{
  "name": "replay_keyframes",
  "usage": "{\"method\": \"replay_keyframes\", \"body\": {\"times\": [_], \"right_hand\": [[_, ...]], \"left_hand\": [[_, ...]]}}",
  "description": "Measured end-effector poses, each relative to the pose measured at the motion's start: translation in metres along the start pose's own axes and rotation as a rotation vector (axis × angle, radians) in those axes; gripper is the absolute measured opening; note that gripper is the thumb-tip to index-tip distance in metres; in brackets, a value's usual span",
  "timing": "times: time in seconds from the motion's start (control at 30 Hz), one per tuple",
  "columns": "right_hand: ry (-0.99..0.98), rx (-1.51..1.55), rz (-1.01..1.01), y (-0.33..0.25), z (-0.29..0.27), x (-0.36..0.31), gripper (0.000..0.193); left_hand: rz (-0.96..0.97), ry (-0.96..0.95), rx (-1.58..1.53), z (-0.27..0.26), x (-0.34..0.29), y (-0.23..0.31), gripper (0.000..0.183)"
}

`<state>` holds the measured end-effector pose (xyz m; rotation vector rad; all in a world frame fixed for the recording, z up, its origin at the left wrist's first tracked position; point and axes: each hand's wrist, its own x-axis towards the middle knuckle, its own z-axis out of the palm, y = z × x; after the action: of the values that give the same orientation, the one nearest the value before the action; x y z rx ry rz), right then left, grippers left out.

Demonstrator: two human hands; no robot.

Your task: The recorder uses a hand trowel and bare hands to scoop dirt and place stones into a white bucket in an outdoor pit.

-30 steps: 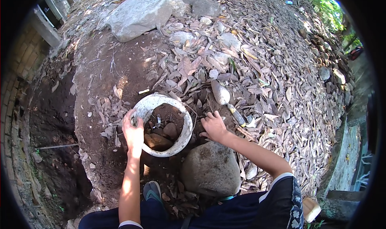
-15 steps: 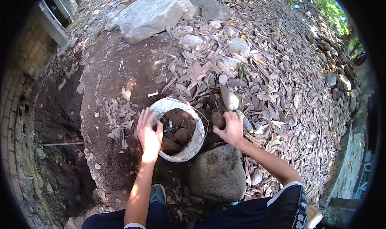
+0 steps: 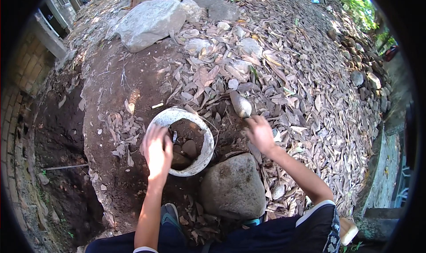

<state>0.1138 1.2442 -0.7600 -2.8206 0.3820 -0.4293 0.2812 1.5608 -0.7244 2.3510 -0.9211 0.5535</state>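
Note:
My left hand rests over the left side of a round white container with a thick, dirty rim. Its fingers look loosely stretched out, somewhat blurred, and grip nothing visible. Dark soil and brown stones lie inside the container. To its right, my right hand is down on the handle of a small hand trowel, fingers curled over it. The trowel's grey, soil-smeared blade points away from me on the leaves; the hand covers most of the handle.
A big grey boulder sits just before me, right of the container. Larger pale rocks lie at the far side. Dry leaves cover the right. At left, the ground drops into a trench beside a block wall.
My right hand has left the brown stone beside the container and moved onto the trowel's handle. My left hand has shifted slightly outward on the rim. The whole view has slid a little.

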Motion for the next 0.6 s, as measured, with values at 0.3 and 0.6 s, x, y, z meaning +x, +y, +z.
{"method": "replay_keyframes", "body": {"times": [0.3,0.6], "right_hand": [[-0.322,-0.247,-0.470,0.033,0.028,-0.019,0.054],[-0.412,-0.439,-0.434,0.019,0.024,-0.011,0.053]], "left_hand": [[-0.009,-0.090,0.093,0.002,-0.028,0.029,0.033],[-0.030,-0.084,0.055,0.002,-0.031,0.025,0.032]]}}
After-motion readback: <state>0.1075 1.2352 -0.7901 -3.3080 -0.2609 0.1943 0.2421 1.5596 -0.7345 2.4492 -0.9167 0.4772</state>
